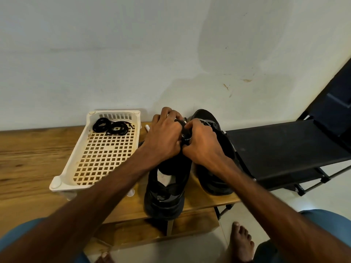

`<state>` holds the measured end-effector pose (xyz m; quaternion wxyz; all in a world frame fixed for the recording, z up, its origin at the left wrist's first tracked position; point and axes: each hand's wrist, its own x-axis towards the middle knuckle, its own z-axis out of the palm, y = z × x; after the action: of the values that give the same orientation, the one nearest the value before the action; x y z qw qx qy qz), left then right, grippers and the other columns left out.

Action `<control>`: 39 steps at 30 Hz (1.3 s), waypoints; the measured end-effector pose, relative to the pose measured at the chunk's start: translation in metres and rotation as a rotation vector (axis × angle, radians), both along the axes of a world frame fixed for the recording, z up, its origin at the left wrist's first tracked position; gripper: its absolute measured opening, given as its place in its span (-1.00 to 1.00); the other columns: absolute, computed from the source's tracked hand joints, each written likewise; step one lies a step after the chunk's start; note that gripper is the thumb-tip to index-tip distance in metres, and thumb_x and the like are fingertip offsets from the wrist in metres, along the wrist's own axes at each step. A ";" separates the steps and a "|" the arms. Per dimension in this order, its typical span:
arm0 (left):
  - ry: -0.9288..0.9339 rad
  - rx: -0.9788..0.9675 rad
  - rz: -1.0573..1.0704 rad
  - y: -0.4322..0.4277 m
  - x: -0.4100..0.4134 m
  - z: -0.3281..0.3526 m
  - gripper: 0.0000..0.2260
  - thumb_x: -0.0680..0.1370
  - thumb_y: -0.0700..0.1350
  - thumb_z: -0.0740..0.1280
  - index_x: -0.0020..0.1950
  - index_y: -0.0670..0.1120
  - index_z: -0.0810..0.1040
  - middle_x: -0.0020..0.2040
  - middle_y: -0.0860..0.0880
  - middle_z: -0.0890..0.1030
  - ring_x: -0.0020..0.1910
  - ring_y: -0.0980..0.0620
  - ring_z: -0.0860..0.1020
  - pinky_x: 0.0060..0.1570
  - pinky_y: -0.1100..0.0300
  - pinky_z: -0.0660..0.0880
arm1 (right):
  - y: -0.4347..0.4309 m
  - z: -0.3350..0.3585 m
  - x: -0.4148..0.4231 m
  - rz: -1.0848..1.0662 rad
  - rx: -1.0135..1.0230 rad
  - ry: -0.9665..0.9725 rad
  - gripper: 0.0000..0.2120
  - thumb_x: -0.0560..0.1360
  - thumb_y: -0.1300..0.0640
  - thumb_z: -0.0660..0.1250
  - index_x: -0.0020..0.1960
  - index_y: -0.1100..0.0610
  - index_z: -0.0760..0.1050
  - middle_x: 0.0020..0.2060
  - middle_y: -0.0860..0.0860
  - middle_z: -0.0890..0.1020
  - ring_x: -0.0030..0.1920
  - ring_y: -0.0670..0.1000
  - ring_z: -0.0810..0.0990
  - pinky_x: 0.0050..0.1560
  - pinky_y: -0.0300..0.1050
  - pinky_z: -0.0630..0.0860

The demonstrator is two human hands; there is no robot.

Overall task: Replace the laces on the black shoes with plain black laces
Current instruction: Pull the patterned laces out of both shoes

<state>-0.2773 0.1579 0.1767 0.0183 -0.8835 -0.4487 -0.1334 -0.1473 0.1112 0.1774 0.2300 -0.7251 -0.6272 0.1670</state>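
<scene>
Two black shoes stand side by side on the wooden bench (28, 160), heels toward me. The left shoe (165, 194) is under both my hands. My left hand (163, 137) curls over its front, fingers round the speckled black-and-white lace (187, 140). My right hand (201, 141) pinches the same lace at the middle of the shoe. The right shoe (216, 179) still carries its speckled lace near the toe. Plain black laces (112, 127) lie coiled at the far end of the cream basket (76, 162).
The cream perforated basket sits left of the shoes. A loose speckled lace end (141, 143) lies between basket and shoe. A black folding rack (284, 149) stands right of the bench. A white wall is close behind. My bare feet (242, 242) rest on the tiled floor.
</scene>
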 end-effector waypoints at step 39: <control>0.067 -0.064 -0.008 0.009 -0.009 0.000 -0.77 0.56 0.03 0.27 0.06 -0.04 0.63 0.38 -0.03 0.33 0.42 -0.06 0.19 0.30 -0.07 0.21 | 0.005 -0.015 0.017 -0.080 0.070 0.056 -0.44 0.35 0.15 0.55 0.28 0.03 0.42 -0.10 0.00 0.67 -0.05 0.03 0.68 0.03 -0.02 0.65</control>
<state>-0.2859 0.1674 0.1771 0.0047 -0.8894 -0.4483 -0.0892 -0.1300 0.1159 0.1621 0.2792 -0.7362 -0.5964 0.1560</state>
